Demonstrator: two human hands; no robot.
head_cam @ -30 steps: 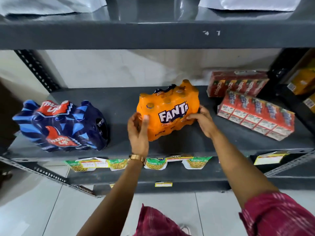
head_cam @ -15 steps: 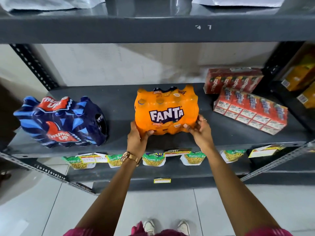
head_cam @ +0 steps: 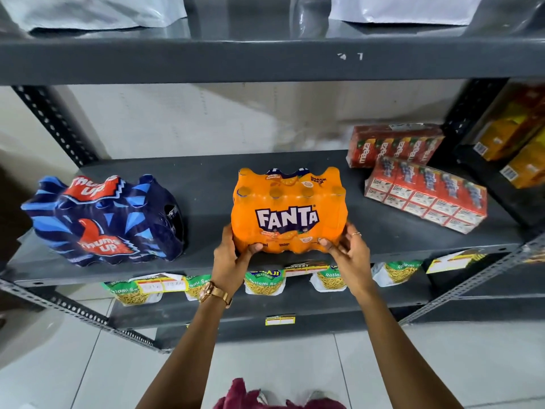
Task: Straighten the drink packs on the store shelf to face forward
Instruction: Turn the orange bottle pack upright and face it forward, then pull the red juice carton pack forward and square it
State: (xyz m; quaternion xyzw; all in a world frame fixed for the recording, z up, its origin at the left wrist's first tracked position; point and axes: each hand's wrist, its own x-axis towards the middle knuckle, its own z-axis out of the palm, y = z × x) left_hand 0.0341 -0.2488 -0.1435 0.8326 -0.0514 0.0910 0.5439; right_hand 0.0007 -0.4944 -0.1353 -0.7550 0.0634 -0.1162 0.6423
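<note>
An orange Fanta pack stands in the middle of the dark grey shelf, its logo squarely toward me. My left hand grips its lower left corner, thumb on the front. My right hand holds its lower right corner, fingers curled against the wrap. A blue Thums Up pack sits at the shelf's left end, turned at an angle. At the right, a red juice-carton pack lies skewed, with a red Maaza pack behind it.
An upper shelf overhangs close above. Snack packets and price tags hang on the shelf below. Yellow cartons fill the neighbouring rack on the right. Perforated uprights frame both sides. Tiled floor lies beneath.
The Fanta pack has turned from angled to facing straight forward. Both hands slid from its sides down to its lower front corners.
</note>
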